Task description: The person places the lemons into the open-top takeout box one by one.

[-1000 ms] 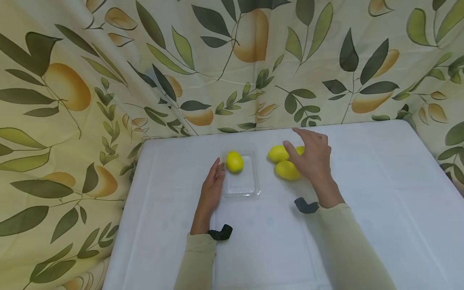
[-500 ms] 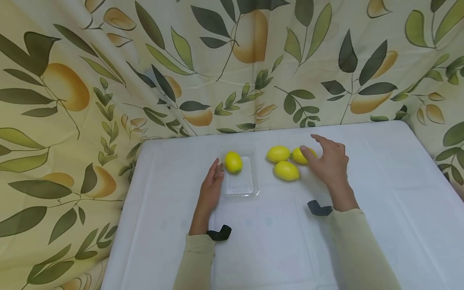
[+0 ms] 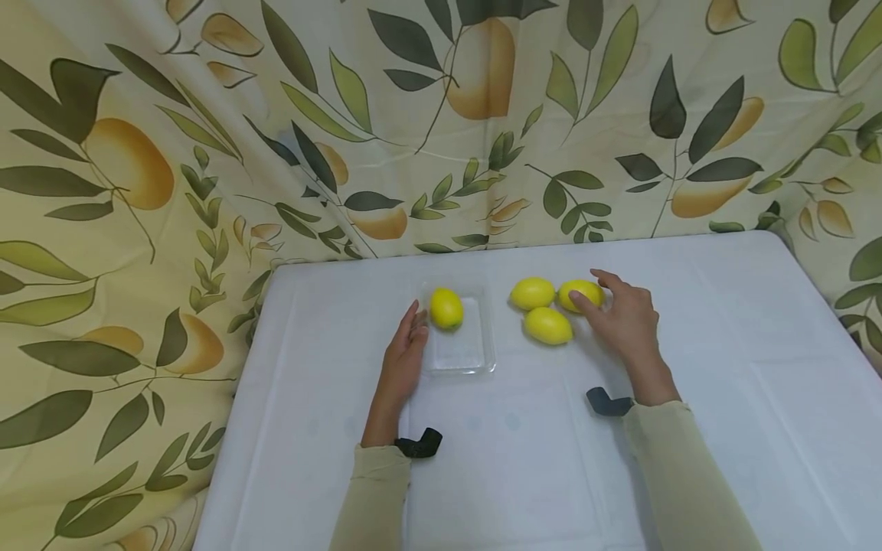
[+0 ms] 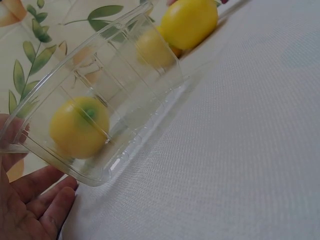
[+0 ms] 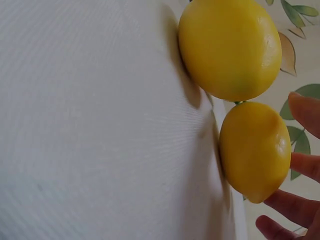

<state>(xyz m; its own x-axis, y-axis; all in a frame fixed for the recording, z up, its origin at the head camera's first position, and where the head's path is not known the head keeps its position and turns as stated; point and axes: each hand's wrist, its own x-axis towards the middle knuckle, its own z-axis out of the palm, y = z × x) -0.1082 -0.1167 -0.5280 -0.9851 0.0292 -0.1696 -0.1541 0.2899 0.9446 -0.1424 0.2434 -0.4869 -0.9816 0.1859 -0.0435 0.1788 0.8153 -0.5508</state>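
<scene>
Beside the left wall of a clear plastic container (image 3: 460,353), my left hand (image 3: 402,356) has its fingers loosely extended, fingertips right at the wall and base. One yellow lemon (image 3: 446,308) lies inside the container, toward its far left. To the right, three lemons form a cluster on the table: a back left lemon (image 3: 532,293), a front lemon (image 3: 548,326) and a right lemon (image 3: 576,293). My right hand (image 3: 627,321) spreads thumb and fingers about the right lemon. In the right wrist view, fingertips (image 5: 280,202) come right up to this lemon (image 5: 255,150), the thumb apart from it.
A white cloth covers the table (image 3: 496,474). Behind and to the left hangs a curtain (image 3: 427,153) printed with leaves and fruit, meeting the table's far edge. Dark devices are worn on the left wrist (image 3: 420,443) and right wrist (image 3: 609,402).
My right hand has moved right from above the cluster to the right lemon and then lowered around it. The left hand, container and lemons have stayed in place.
</scene>
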